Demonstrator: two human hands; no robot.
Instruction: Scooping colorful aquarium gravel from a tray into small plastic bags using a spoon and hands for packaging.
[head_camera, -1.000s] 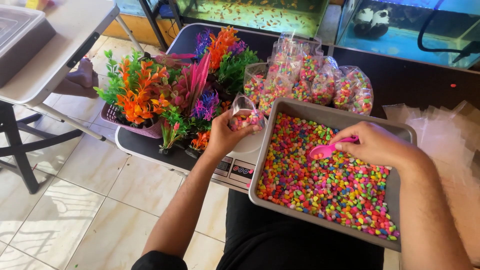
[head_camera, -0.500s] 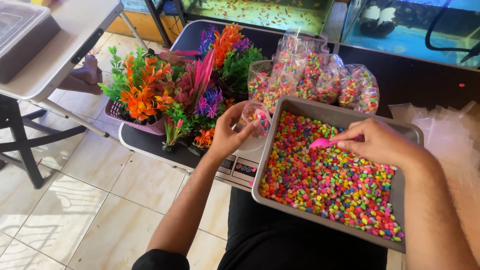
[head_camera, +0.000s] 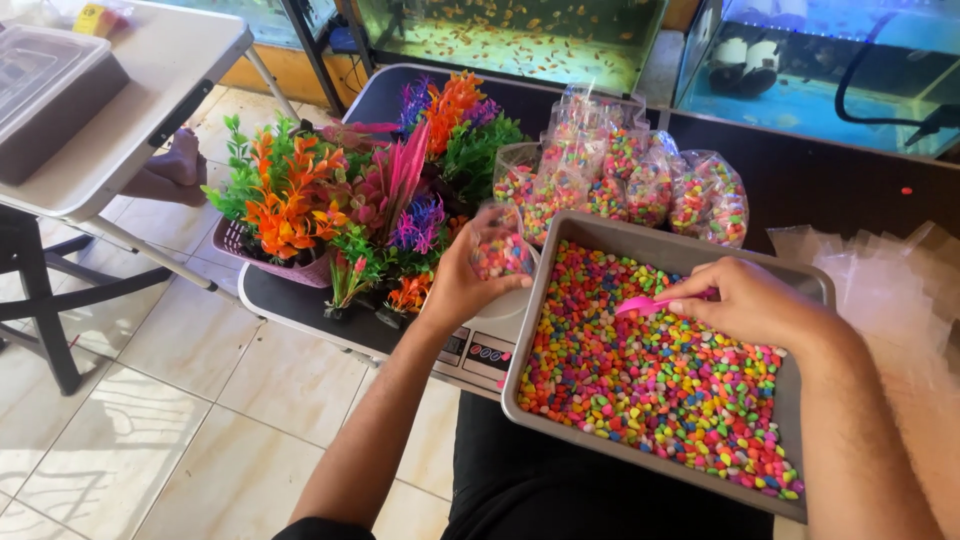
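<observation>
Aquarium-shop surface: your left hand has lifted the part-filled gravel bag off the scale; right hand, gripping pink scoop, now over tray gravel — bag's still getting filled.

A grey tray of coloured pebbles fills the space in front of the person, its surface open from above. The left hand holds a small bag over a scale, squeezed between the tray's left wall and a clump of plastic plants. Filled bags crowd the tray's far edge. Empty bags lie to the right.
</observation>
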